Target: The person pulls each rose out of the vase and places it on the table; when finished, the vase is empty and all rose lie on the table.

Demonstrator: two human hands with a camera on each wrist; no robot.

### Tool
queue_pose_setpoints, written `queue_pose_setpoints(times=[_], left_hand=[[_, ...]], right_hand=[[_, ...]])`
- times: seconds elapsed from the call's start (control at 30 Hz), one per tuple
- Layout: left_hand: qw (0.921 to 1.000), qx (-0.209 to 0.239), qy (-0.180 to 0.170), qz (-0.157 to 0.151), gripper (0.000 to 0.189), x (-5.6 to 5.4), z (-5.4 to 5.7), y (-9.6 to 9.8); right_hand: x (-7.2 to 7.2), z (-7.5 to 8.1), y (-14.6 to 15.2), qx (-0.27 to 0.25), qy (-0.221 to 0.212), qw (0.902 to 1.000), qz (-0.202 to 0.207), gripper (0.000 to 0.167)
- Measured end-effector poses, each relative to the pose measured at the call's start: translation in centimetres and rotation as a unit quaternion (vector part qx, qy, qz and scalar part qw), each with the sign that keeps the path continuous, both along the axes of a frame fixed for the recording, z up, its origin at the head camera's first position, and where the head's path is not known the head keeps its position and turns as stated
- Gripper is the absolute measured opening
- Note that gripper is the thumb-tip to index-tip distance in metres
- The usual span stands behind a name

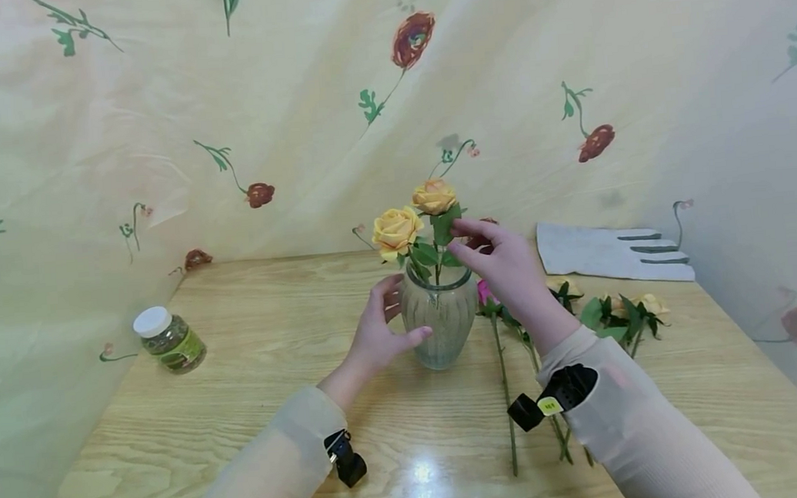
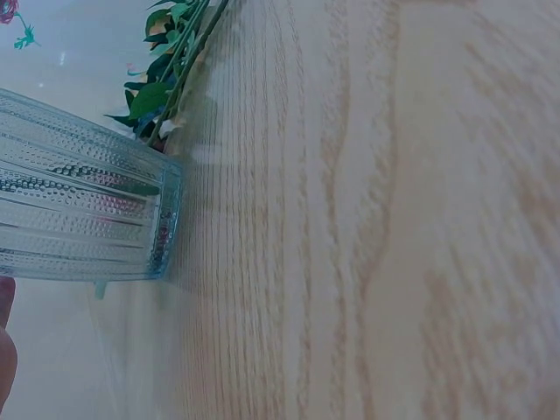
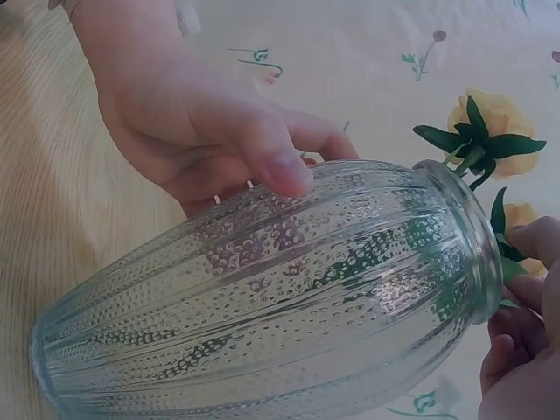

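A glass vase (image 1: 440,319) stands upright at the middle of the bench (image 1: 246,445), holding two yellow roses (image 1: 397,231); the left hand (image 1: 384,325) has its grip curved around the vase's left side, while the right hand (image 1: 500,261) has its grip nearly closed, pinching a leaf (image 1: 444,224) below the farther bloom. At left sits a white-lidded jar (image 1: 182,350), its dark contents unclear. Loose flowers (image 1: 631,316) lie to the right, a pale glove (image 1: 600,252) beyond them, and a flower-printed sheet (image 1: 303,78) hangs behind. The right wrist view reveals beaded, ribbed glass under the left thumb; the left wrist view shows the vase's base meeting the wood
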State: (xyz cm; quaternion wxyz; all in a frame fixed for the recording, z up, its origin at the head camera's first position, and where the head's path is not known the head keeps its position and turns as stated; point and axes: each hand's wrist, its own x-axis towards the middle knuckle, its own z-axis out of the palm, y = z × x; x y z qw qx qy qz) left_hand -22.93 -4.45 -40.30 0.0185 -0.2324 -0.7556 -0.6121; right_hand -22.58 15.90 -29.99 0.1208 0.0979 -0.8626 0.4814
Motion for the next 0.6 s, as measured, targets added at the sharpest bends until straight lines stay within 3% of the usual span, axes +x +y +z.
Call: queue_pose_setpoints(times=[0.27, 0.6], left_hand=[[0.9995, 0.005, 0.028, 0.011, 0.082, -0.2, -0.5, 0.1], [0.9991, 0.009, 0.039, 0.017, 0.081, -0.2, -0.5, 0.2]], right_hand=[[-0.7, 0.6, -1.0, 0.025, 0.004, 0.9996, 0.008, 0.049], [-1.4, 0.9, -2.7, 0.040, 0.028, 0.9983, -0.033, 0.039]])
